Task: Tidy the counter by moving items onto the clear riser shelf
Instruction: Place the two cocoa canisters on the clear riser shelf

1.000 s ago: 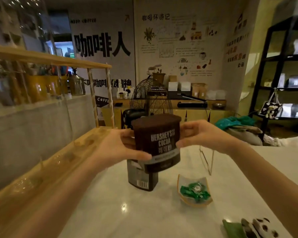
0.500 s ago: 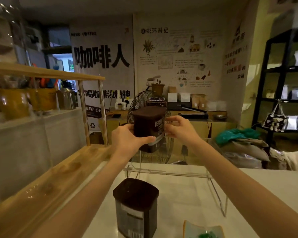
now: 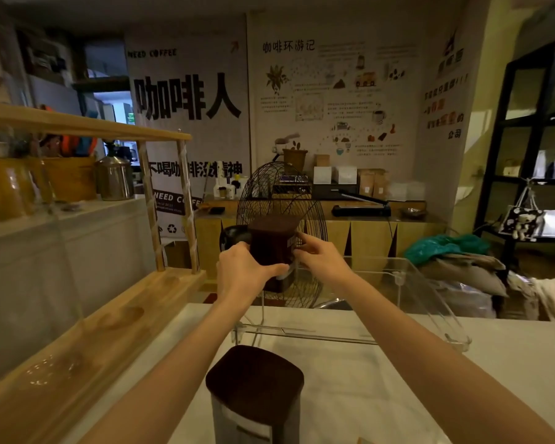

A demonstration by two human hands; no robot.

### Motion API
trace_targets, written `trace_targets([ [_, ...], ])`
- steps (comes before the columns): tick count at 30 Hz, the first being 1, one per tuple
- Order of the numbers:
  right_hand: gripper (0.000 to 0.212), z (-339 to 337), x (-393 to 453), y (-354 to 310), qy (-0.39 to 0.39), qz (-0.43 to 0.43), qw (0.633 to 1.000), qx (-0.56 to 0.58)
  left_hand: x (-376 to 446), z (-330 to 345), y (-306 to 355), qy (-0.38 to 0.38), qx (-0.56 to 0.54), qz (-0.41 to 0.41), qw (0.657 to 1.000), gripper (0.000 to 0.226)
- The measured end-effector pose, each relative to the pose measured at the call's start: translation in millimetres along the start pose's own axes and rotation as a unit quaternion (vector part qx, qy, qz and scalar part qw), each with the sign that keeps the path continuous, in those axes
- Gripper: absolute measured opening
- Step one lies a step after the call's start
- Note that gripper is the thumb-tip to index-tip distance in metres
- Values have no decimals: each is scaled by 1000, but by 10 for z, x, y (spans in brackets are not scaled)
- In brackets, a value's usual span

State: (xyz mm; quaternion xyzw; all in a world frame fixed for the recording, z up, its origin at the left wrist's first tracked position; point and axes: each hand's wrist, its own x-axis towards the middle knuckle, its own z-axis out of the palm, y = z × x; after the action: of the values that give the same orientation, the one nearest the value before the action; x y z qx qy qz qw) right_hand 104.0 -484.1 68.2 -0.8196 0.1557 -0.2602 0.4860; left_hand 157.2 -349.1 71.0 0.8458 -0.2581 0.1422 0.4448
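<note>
The left hand (image 3: 242,272) wraps its fingers (image 3: 274,269) around the near side of the dark cocoa tub (image 3: 273,248), thumb laid across the front. The right hand (image 3: 322,261) pinches the tub's right edge with its fingertips (image 3: 302,243), closed against the wall. So both hands have hold of the one tub, which is upright and sits at the far left end of the clear riser shelf (image 3: 430,283). Whether its base already rests on the shelf top cannot be told; the lower edge is hidden behind the left hand and the clear plastic is hard to read.

To finish this step well, the tub probably wants lowering straight down with both hands level, so the base lands flat, not corner first. The shelf looks light and stands on thin clear legs, so a sideways push could slide or rock it; pressure is best kept downward. Setting the tub well in from the shelf's left edge and back edge would leave it stable, and would keep room along the shelf to the right for more items. The fingers should let go only once the weight is felt to settle, right hand first, the left steadying.

A second dark-lidded tub (image 3: 255,395) stands on the white surface (image 3: 510,363) close to the camera, between the forearms, and appears to be the next thing to go up.
</note>
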Motion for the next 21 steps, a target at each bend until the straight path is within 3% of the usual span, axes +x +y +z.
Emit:
trace_targets([
  [8,44,102,-90,72,2,-9,994,-106,126,8,-10,-20,51,-9,998,64],
  [16,43,115,-156,44,-14,-24,985,-170,104,-8,7,-59,114,-13,992,83],
  [21,35,-28,-505,-185,-51,-107,942,-315,67,-107,-56,-129,157,31,979,83],
])
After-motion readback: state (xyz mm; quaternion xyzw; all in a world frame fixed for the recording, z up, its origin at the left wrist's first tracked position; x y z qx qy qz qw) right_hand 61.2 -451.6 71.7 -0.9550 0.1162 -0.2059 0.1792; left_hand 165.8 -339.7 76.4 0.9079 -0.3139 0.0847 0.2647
